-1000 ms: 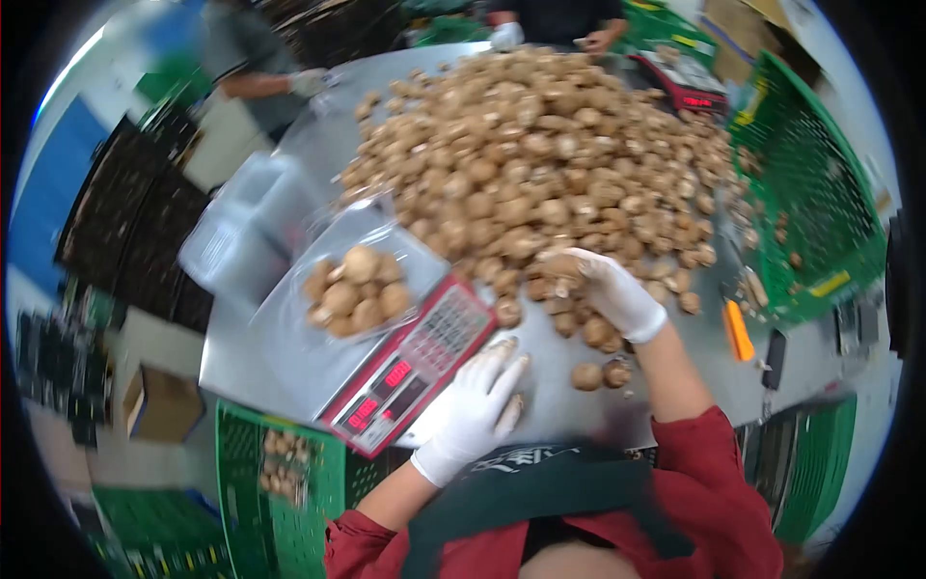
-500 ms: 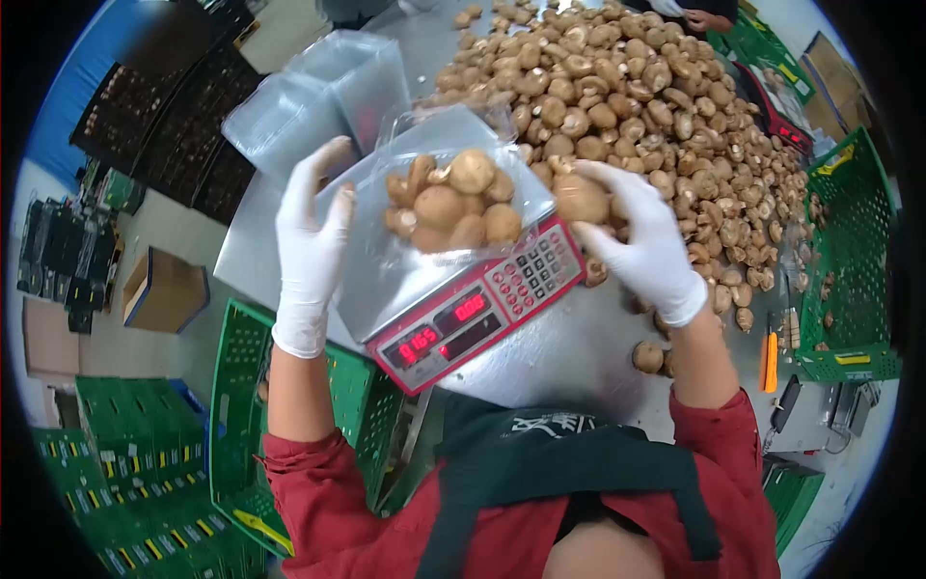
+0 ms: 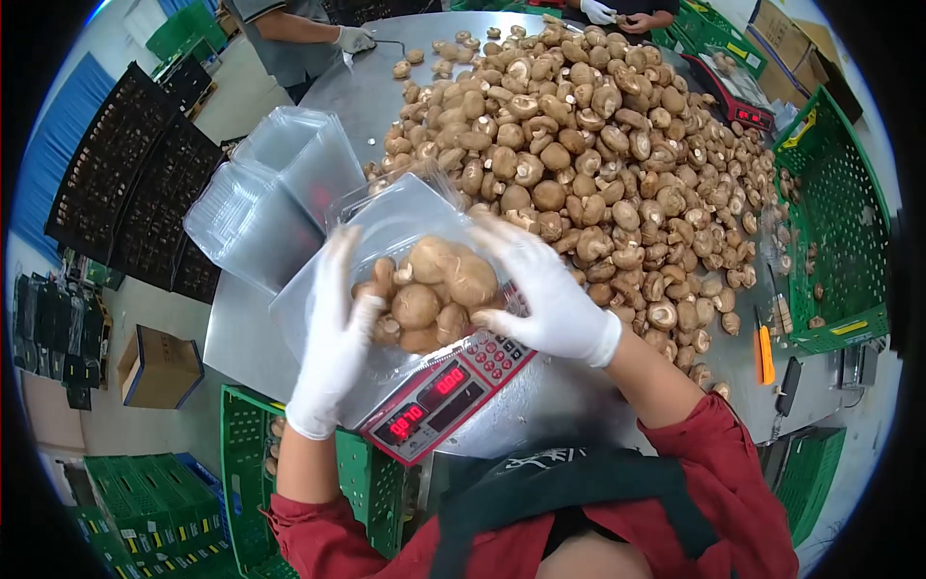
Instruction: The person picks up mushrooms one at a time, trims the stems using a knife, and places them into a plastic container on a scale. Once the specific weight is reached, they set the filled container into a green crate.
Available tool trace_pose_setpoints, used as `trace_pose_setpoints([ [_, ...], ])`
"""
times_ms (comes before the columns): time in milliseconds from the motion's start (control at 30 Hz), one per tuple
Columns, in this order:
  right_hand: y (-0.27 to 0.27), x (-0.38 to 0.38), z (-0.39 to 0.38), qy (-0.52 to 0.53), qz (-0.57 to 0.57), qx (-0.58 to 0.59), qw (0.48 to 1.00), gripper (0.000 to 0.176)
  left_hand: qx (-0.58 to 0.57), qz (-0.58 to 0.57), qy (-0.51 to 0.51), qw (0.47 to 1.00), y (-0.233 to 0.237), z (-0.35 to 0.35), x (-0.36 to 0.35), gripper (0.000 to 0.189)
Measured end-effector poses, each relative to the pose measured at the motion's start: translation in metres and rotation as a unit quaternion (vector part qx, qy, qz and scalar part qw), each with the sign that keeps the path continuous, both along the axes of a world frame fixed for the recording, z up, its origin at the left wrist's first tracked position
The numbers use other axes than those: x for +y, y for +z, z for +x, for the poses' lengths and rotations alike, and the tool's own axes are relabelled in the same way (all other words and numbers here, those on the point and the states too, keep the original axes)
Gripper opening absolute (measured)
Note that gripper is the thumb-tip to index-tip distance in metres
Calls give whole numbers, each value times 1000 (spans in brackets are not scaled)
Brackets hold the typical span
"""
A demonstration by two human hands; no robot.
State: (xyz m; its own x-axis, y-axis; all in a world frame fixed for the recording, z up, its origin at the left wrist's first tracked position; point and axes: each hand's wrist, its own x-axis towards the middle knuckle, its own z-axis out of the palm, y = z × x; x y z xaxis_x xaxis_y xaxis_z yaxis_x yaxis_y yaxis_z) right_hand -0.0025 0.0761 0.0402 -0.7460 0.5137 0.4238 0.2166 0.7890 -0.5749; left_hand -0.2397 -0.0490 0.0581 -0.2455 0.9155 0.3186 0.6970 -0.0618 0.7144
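Observation:
On the red-framed digital scale (image 3: 424,410) sits a clear plastic punnet (image 3: 376,253) filled with brown shiitake mushrooms (image 3: 417,306). Its red digits are lit. My left hand (image 3: 338,333), in a white glove, lies along the punnet's left side, fingers stretched and thumb near the front rim. At the right side is my right hand (image 3: 559,304), also gloved, its fingers spread beside the mushrooms and its thumb by the front corner. Neither hand visibly holds a mushroom. Whether the fingers press on the punnet is hard to see.
A large heap of shiitake mushrooms (image 3: 617,174) covers much of the metal table (image 3: 253,323). Stacked clear punnets (image 3: 256,227) stand left of the scale. A green crate (image 3: 839,232) and an orange-handled tool (image 3: 765,355) are at right. Co-workers' gloved hands (image 3: 354,40) show across the table.
The mushroom in my right hand has left its grasp, and that hand has moved left to the punnet. My left hand has come closer to it. The scale's digits have changed.

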Motion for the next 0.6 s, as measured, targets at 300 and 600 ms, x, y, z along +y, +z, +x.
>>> trace_pose_setpoints([
  [300, -10, -8, 38, -67, -302, 57, 949, 53, -67, -155, 145, 975, -15, -75, 77, 68],
  [600, 10, 0, 44, 45, -556, 39, 829, 67, -54, 9, -75, 996, 33, -35, -27, 52],
])
